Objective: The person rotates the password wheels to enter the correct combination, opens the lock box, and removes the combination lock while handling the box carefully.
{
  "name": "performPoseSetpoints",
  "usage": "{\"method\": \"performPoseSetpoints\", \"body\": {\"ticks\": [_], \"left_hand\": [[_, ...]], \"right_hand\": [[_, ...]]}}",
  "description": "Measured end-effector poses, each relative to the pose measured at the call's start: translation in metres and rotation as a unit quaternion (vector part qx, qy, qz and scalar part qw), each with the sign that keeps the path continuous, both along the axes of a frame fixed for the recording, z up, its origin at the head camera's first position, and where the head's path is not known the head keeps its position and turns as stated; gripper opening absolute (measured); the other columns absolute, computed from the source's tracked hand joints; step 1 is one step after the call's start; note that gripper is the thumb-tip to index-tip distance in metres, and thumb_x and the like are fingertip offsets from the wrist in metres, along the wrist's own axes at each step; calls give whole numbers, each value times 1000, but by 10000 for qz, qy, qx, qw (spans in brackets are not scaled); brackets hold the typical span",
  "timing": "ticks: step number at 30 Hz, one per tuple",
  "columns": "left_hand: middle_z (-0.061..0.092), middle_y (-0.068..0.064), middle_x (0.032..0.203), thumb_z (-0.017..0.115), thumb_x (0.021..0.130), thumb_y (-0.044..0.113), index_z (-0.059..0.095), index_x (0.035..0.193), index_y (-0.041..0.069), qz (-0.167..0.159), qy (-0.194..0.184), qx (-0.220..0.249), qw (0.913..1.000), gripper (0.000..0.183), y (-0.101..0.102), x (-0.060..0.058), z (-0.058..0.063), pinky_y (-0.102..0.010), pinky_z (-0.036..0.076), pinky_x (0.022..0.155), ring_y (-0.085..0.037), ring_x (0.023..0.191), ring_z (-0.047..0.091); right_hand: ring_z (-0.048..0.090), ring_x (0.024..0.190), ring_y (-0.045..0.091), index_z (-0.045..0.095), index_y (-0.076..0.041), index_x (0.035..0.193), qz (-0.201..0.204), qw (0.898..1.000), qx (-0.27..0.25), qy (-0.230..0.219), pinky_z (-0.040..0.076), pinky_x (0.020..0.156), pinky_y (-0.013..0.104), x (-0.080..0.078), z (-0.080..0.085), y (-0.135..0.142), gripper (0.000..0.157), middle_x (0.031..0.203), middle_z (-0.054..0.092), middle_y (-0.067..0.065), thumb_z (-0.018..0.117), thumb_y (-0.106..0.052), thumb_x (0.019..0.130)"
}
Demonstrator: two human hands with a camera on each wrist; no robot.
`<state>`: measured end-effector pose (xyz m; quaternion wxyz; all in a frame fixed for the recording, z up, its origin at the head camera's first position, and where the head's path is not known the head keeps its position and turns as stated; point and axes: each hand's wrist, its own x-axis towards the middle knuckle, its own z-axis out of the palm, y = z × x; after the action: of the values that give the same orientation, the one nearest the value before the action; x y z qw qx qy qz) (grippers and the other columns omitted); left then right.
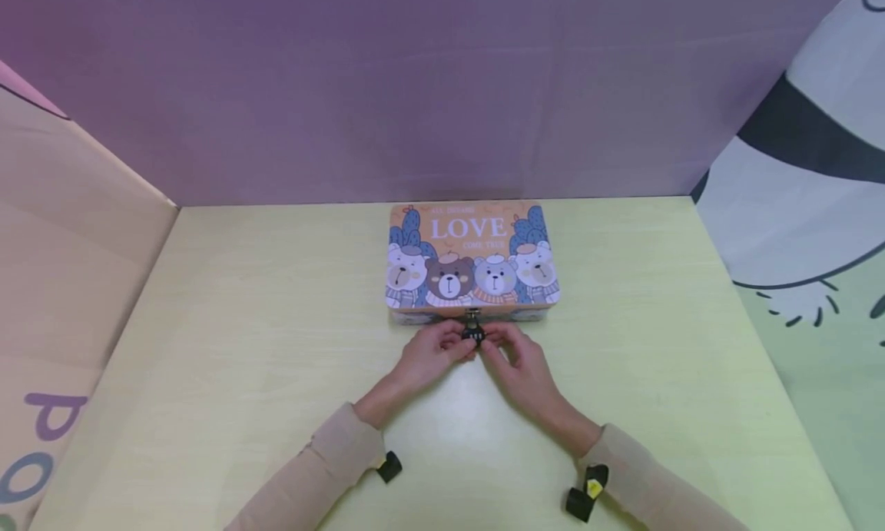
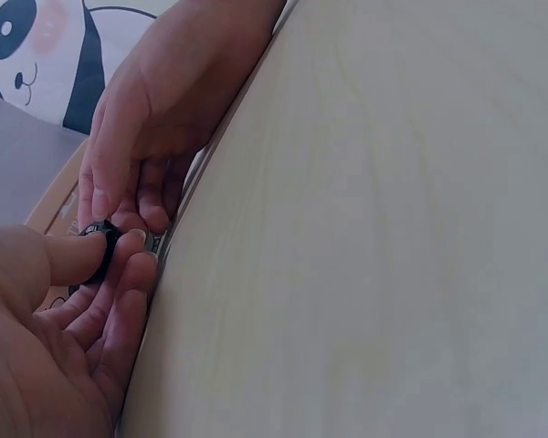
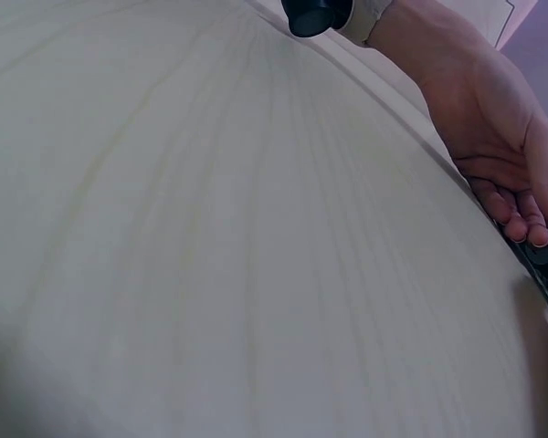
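A tin box (image 1: 456,235) with bears and the word LOVE on its lid stands closed on the table, its front facing me. At the metal clasp (image 1: 473,313) in the middle of its front is a small black combination padlock (image 1: 473,334). My left hand (image 1: 430,356) pinches the padlock from the left, thumb on top in the left wrist view. From the other side my right hand (image 1: 520,368) grips it between thumb and fingers. Fingers hide part of the lock (image 2: 99,258) in the left wrist view. The right wrist view shows mostly tabletop, with the left hand at upper right.
The pale wooden table (image 1: 242,323) meets a purple backdrop (image 1: 359,93) right behind the box. Printed panels stand at the left (image 1: 62,231) and right (image 1: 816,231). Black wrist cameras hang at both beige sleeves (image 1: 318,462).
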<state>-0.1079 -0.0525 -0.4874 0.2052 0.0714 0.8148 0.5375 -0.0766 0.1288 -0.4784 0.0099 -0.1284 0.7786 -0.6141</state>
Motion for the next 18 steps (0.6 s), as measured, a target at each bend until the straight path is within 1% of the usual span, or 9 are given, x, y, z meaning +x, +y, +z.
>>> {"method": "performPoseSetpoints", "body": {"ticks": [4,7,11,18], "left_hand": [[71,3,90,66,95,24,65,113,9,-16,-53,51,10000,24,-1,0,0,-32,54,84,-9,81,67],[71,1,91,66,94,22,64,114,8,15,-202,184,9996,24,-1,0,1,-30,56,82,-11,82,67],[70,-3,93,66,94,18,62,115,4,32,-426,533,9977,25,-2,-1,0,-27,57,81,-15,85,68],[70,-9,98,62,94,12,59,118,-2,-25,-742,1103,9911,27,-5,-3,1,-30,57,86,-20,90,68]], "right_hand": [[61,100,28,58,5,116,6,10000,22,-27,47,104,39,0,1,0,23,103,67,15,60,5,93],[62,100,29,58,5,116,-1,10000,40,-36,47,104,38,1,2,0,23,104,66,15,60,5,93],[62,99,29,58,5,116,9,10000,50,15,48,103,37,1,1,0,23,104,67,16,60,5,93],[62,99,28,58,6,116,50,9999,41,92,49,102,34,0,0,0,23,104,67,15,60,5,93]]}}
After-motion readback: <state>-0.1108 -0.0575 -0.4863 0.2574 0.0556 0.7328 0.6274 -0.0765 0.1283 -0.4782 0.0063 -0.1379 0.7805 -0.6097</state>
